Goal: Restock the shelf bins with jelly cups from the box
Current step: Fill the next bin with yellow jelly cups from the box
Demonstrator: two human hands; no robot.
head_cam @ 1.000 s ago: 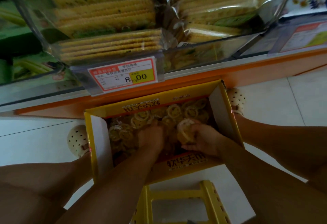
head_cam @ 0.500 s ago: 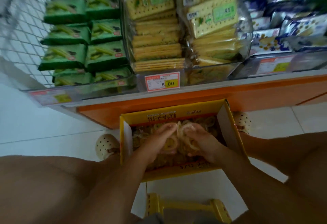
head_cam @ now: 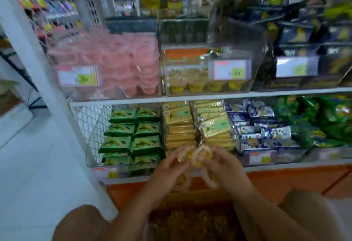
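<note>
I have both hands up and close together at the front edge of the lower shelf, each full. The left hand curls round a few cups, the right hand grips more, and the two bunches touch in the middle. Below them, between my knees, the box sits open with more cups inside, though blur hides the detail. The bin of yellow cups stands on the upper shelf's front edge, above the hands, with a price tag on its front. Just left of it, pink cups fill the neighbouring bin. Cracker packs lie right behind my fingers, green packs left of them, blue packs to the right. A white post slants down the left side.
</note>
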